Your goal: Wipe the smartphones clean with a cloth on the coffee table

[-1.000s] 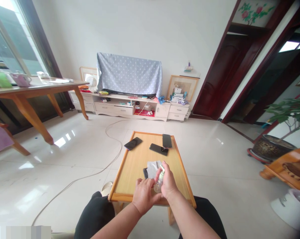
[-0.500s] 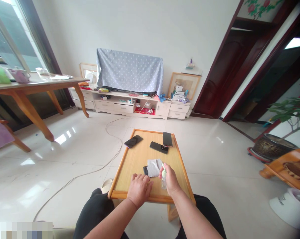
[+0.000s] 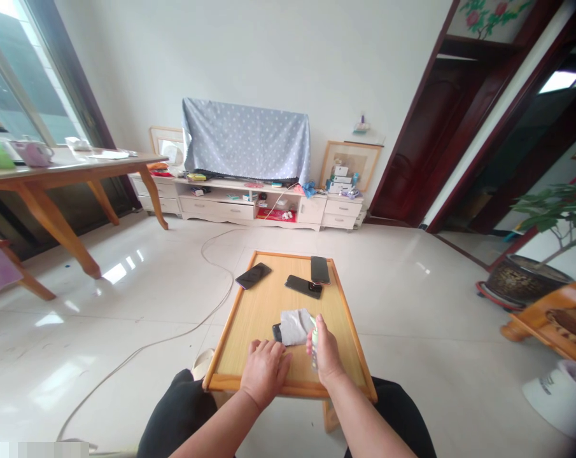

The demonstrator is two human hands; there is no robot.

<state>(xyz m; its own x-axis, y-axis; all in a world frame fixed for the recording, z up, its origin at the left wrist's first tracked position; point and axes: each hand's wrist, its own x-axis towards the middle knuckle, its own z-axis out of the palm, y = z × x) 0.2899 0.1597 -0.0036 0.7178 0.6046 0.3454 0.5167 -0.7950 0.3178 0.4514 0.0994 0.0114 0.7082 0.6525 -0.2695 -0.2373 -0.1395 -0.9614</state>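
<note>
My right hand [image 3: 326, 351] is shut around a small clear spray bottle [image 3: 314, 343] with a green top, and my fingers hide much of it. My left hand [image 3: 265, 373] lies palm down on the near part of a low wooden tray table [image 3: 263, 318], holding nothing. Just beyond my hands lies a crumpled grey cloth [image 3: 295, 327], partly covering a black phone [image 3: 277, 333]. Several other phones, including a black phone [image 3: 253, 275], lie apart at the far end of the tray table.
A white cable [image 3: 231, 280] runs across the tiled floor left of the tray table. A wooden table [image 3: 68, 166] stands at the left, a white cabinet [image 3: 244, 207] ahead, and a potted plant [image 3: 524, 280] and wooden chair [image 3: 555, 321] at the right.
My hands have moved apart. The left hand has left the bottle and now rests on the tray table, while the right hand keeps hold of the bottle, now beside the cloth.
</note>
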